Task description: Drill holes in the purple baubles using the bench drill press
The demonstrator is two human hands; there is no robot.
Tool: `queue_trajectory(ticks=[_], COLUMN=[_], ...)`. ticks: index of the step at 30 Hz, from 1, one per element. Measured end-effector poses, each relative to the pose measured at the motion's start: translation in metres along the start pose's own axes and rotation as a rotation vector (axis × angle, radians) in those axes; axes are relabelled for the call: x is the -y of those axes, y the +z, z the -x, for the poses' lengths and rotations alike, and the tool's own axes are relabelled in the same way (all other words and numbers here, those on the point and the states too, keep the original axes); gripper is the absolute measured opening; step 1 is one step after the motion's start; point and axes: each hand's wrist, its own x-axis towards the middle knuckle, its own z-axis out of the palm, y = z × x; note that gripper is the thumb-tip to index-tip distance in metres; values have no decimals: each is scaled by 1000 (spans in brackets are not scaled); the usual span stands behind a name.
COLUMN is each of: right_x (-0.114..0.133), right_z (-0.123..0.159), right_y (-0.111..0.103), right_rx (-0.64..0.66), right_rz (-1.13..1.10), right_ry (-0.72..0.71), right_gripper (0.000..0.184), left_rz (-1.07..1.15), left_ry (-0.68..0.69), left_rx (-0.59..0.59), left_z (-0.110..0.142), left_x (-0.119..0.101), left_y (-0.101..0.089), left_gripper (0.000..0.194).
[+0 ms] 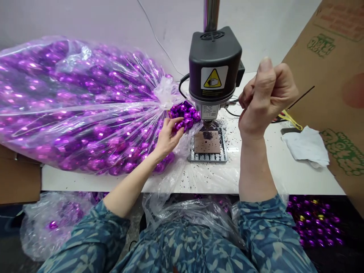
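My right hand is closed around the feed lever of a small bench drill press; a thin dark rod shows beyond my wrist. My left hand has its fingers apart, at the edge of a pile of shiny purple faceted balls. Whether its fingertips touch a ball I cannot tell. Below the drill's chuck a brown square board with a dark hole lies on the metal base. Dark shavings are scattered around it.
A large clear plastic bag full of purple balls, gathered at its neck, fills the left of the white table. On the right are a white cloth, a yellow-handled tool and a cardboard box. More purple balls lie below the table.
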Motion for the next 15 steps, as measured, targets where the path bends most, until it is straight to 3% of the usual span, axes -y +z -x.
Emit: queue_trajectory(ticks=[3, 6, 8, 11, 15], right_x=[-2, -3, -3, -5, -6], right_z=[-1, -1, -1, -1, 0], right_y=[1, 2, 1, -1, -1], right_rx=[-21, -45, -28, 8, 7], right_rz=[-51, -100, -89, -65, -104], right_ry=[-18, -45, -49, -49, -47], right_gripper=[59, 58, 57, 54, 54], left_rz=[499, 858, 1034, 1188, 1085], left_ry=[-72, -212, -321, -457, -471], left_rx=[192, 401, 467, 409, 185], left_z=[19, 36, 41, 41, 33], left_x=[-20, -28, -27, -18, -1], left_y=[-1, 14, 27, 48, 72], left_gripper=[37, 58, 66, 59, 61])
